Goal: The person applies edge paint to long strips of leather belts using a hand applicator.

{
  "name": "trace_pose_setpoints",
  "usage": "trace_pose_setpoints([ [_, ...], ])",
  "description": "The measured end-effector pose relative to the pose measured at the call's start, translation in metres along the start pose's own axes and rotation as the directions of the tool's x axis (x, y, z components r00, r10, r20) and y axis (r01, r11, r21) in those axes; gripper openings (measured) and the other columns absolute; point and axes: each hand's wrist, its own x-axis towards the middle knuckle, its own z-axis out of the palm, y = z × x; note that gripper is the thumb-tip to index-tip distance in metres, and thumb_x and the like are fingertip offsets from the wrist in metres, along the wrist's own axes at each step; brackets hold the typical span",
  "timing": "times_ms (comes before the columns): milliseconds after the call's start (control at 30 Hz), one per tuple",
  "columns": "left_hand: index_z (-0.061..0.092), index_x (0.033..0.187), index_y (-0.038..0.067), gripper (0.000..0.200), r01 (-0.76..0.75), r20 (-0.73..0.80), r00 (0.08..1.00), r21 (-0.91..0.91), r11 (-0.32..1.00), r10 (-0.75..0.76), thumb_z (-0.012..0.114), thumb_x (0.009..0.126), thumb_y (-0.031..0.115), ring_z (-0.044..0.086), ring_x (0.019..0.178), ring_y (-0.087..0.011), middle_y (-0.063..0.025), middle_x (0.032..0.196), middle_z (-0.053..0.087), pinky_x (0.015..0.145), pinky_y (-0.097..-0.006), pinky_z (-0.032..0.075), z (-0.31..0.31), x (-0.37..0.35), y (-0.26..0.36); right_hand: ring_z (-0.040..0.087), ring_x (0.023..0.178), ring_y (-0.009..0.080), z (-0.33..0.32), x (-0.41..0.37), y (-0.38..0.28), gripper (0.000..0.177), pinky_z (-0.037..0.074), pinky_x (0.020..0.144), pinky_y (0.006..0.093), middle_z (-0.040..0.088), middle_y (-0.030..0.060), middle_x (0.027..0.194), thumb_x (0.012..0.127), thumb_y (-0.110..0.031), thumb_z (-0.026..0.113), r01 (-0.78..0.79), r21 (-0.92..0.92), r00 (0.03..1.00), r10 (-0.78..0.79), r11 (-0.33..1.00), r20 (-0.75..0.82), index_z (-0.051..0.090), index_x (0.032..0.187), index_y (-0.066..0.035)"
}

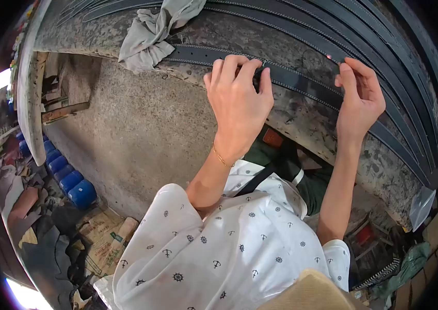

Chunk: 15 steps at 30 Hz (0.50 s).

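Note:
A dark leather belt (pixel 301 82) with pale edge stitching and punched holes lies along the near edge of the worn bench. My left hand (pixel 237 90) is closed over it, fingers curled and thumb against the leather, with a speck of green at the fingertips. To the right, my right hand (pixel 361 98) is raised over the bench in a pinch. Something small and dark sits at its fingertips, with a pink glowing point just left of it; its kind cannot be made out. A crumpled grey cloth (pixel 149 39) covers the belt's left part.
Several more stitched belts (pixel 384 67) lie side by side across the bench (pixel 198 31). Blue containers (pixel 77 186) line the floor at left, near leather scraps (pixel 43 253) and a cardboard piece (pixel 108 243). A clear plastic bag (pixel 423 206) hangs at the bench's right end.

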Motion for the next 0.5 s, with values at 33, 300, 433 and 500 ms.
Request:
trace_pose_setpoints([
  [33, 0.075, 0.092, 0.008, 0.013, 0.008, -0.019, 1.0, 0.014, 1.0, -0.008, 0.079, 0.08, 0.011, 0.06, 0.09, -0.0257, -0.0038, 0.096, 0.065, 0.081, -0.0404, 0.043, -0.001, -0.002, 0.004, 0.06, 0.075, 0.0057, 0.007, -0.002, -0.008, 0.014, 0.049, 0.068, 0.0188, 0.069, 0.0023, 0.088, 0.092, 0.001, 0.071, -0.012, 0.011, 1.0, 0.012, 1.0, 0.002, 0.073, 0.106, 0.002],
  [300, 0.069, 0.092, 0.008, 0.013, -0.062, -0.026, 0.998, 0.103, 0.993, 0.065, 0.075, 0.081, 0.005, 0.059, 0.09, -0.0247, -0.0036, 0.095, 0.065, 0.08, -0.0389, 0.041, 0.007, 0.002, 0.0, 0.053, 0.07, 0.0011, 0.057, -0.003, 0.006, 0.012, 0.043, 0.062, 0.0175, 0.065, -0.0024, 0.083, 0.09, 0.004, 0.07, -0.104, 0.064, 0.969, 0.087, 0.993, 0.231, 0.072, 0.101, 0.002],
  [433, 0.066, 0.095, 0.008, 0.017, -0.065, -0.017, 0.998, 0.116, 0.991, 0.067, 0.074, 0.081, 0.003, 0.059, 0.09, -0.0248, -0.0034, 0.096, 0.064, 0.081, -0.0385, 0.038, 0.01, 0.001, -0.001, 0.049, 0.066, 0.0017, 0.053, -0.003, 0.007, 0.012, 0.039, 0.058, 0.0186, 0.063, -0.0033, 0.08, 0.088, 0.005, 0.071, -0.063, 0.012, 0.971, 0.058, 0.998, 0.231, 0.073, 0.099, 0.001],
  [500, 0.065, 0.095, 0.008, 0.017, -0.073, -0.01, 0.997, 0.119, 0.99, 0.074, 0.074, 0.081, 0.003, 0.059, 0.09, -0.0248, -0.0034, 0.096, 0.064, 0.081, -0.0384, 0.037, 0.011, 0.001, -0.002, 0.05, 0.066, 0.0017, 0.052, -0.001, 0.009, 0.012, 0.039, 0.059, 0.0186, 0.064, -0.003, 0.08, 0.088, 0.005, 0.07, -0.026, 0.0, 0.971, 0.025, 1.0, 0.238, 0.072, 0.099, 0.002],
])
